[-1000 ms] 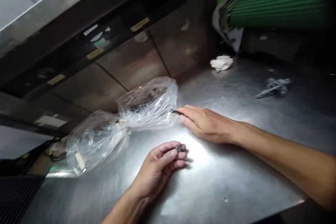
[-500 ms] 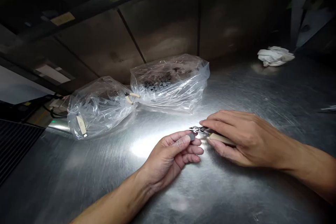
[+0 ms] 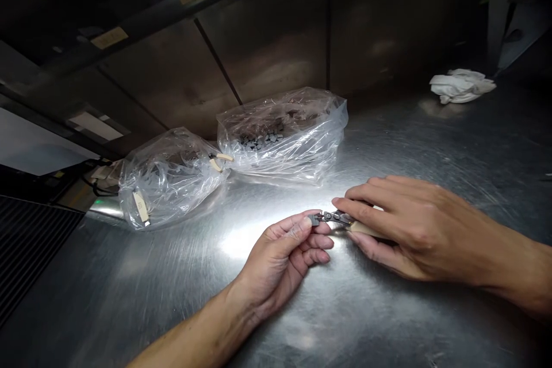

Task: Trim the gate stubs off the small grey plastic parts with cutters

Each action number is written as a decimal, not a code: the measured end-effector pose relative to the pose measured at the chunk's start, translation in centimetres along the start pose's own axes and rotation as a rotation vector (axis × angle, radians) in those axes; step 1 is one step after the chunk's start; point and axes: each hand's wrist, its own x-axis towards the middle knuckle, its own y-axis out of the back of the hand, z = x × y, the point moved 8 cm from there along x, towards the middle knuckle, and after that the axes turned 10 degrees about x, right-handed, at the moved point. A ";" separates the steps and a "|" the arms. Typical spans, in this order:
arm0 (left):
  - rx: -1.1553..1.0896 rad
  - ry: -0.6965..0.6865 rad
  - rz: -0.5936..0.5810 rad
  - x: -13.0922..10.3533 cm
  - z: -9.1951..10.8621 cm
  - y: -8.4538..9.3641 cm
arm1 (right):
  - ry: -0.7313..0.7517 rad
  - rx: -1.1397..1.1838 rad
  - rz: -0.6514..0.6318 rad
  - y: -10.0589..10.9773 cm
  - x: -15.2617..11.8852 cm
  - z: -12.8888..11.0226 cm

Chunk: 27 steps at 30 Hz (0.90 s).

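Here's the left hand (image 3: pixel 276 259), palm partly turned up, pinching a small, matte-grey, block-like piece (image 3: pixel 314 220) between thumb and forefinger, with the other 3 fingers curled loosely below. And in from the right comes the right hand (image 3: pixel 414 230), wrapped around a small metal hand tool with cream handles (image 3: pixel 370 230), its tip right up at the piece's edge! Whether the jaws grip the piece or only meet it, I can't tell from here.

That piece sits up at the fingertips, over the brushed-metal tabletop (image 3: pixel 388 328). It looks light and stiff, probably hard plastic or something similar, and so small that it could twist or slip under pressure. The flat faces look like the best hold, pinched well back from the metal tip; as for the tool, the cream handles are the place to grip. Forefinger and thumb are awfully near those jaws, and they're the tightest obstacle here!

Out beyond the hands, 2 bags: a crinkled transparent plastic bag with dark-grey bits inside (image 3: pixel 297 158), and to its left a glossy transparent plastic bag (image 3: pixel 172 187). A second tool with splayed cream handles (image 3: pixel 221 161) is right where they meet. A crumpled white wad (image 3: pixel 463 86), cloth or paper, lies far off to the right. Neither bag nor wad comes between the 2 hands.
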 end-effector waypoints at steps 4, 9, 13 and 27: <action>0.007 -0.003 0.000 0.0 0.0 0.1 | 0.005 -0.017 -0.003 0.0 0.0 -0.1; 0.019 -0.007 0.006 0.0 -0.1 0.1 | 0.004 -0.030 -0.002 0.0 0.0 -0.2; 0.026 -0.015 0.013 0.0 -0.1 0.1 | 0.015 -0.040 -0.002 0.1 0.0 -0.4; 0.016 -0.019 0.028 -0.1 0.1 0.1 | 0.037 -0.039 -0.018 0.1 0.0 -0.7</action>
